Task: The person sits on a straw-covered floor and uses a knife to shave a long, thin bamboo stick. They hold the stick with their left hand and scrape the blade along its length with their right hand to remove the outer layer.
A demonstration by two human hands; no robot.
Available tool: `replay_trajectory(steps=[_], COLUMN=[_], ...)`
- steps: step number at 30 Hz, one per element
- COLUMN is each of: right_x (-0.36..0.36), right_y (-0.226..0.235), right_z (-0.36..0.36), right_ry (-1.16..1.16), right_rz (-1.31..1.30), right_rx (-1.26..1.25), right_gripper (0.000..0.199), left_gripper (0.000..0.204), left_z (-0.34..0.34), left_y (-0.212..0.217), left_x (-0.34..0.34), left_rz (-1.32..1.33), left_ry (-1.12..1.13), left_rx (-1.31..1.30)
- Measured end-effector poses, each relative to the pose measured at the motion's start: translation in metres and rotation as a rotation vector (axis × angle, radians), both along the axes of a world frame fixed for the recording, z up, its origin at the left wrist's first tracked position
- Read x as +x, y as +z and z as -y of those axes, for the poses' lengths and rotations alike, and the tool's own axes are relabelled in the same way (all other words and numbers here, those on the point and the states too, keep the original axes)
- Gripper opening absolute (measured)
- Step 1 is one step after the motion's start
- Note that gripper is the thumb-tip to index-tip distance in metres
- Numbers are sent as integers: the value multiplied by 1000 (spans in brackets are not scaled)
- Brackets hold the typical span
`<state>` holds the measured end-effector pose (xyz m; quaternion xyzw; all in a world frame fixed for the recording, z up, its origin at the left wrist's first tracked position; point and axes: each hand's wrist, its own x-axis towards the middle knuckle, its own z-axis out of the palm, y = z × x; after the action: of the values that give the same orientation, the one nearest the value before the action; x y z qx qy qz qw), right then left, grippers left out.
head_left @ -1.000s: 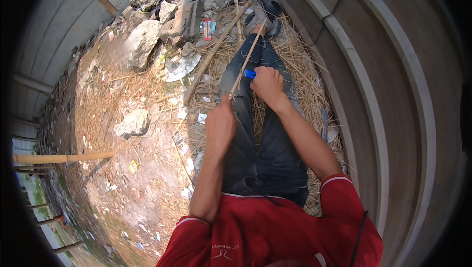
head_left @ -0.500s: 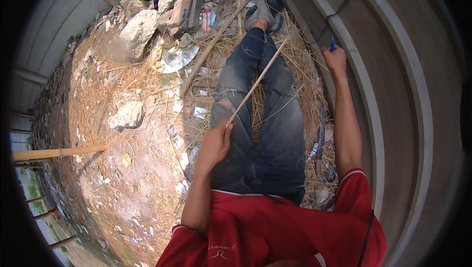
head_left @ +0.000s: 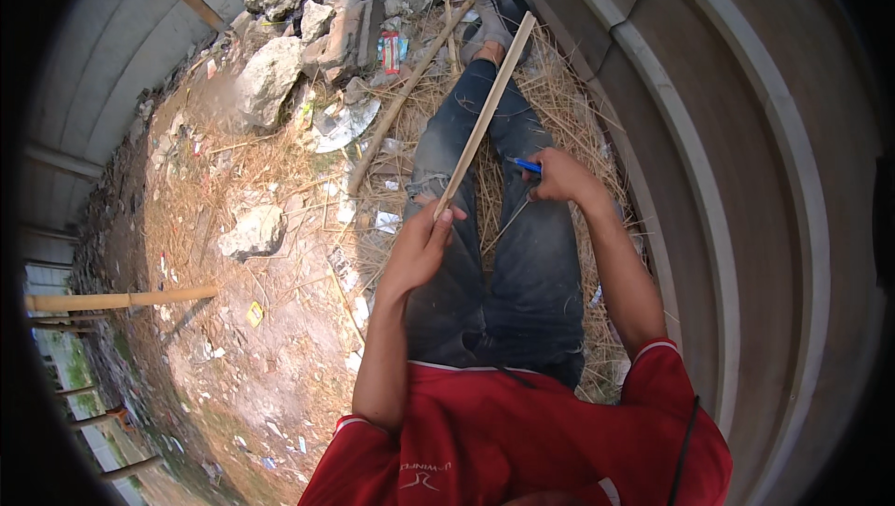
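Left hand [head_left: 419, 245] fingers curled tight around the near end of a thin bamboo strip [head_left: 485, 110], which slants up and away over the jeans-clad legs [head_left: 522, 254] toward the shoe. Right hand [head_left: 559, 175] closed on a blue-handled knife [head_left: 525, 165], just right of the strip's lower part. Risk: a slipping blade could hit the thigh or left fingers, or the flexing strip could split.

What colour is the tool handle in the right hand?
Blue handle, in the right hand; head view.
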<state>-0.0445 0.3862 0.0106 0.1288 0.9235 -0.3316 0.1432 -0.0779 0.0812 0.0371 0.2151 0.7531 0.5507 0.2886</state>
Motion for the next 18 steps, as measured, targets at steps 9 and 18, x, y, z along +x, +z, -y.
replay_trajectory(steps=[9,18], right_x=[10,-1], right_y=[-29,49], right_z=[20,85], right_ry=[-7,-182], right_rz=[-279,-583], right_rx=[-60,-553], right_gripper=[28,48], left_gripper=[31,37], left_z=[6,2], left_y=[0,-10], left_x=[-1,1], left_rz=[213,159], left_ry=[-6,-57], left_rx=[86,68])
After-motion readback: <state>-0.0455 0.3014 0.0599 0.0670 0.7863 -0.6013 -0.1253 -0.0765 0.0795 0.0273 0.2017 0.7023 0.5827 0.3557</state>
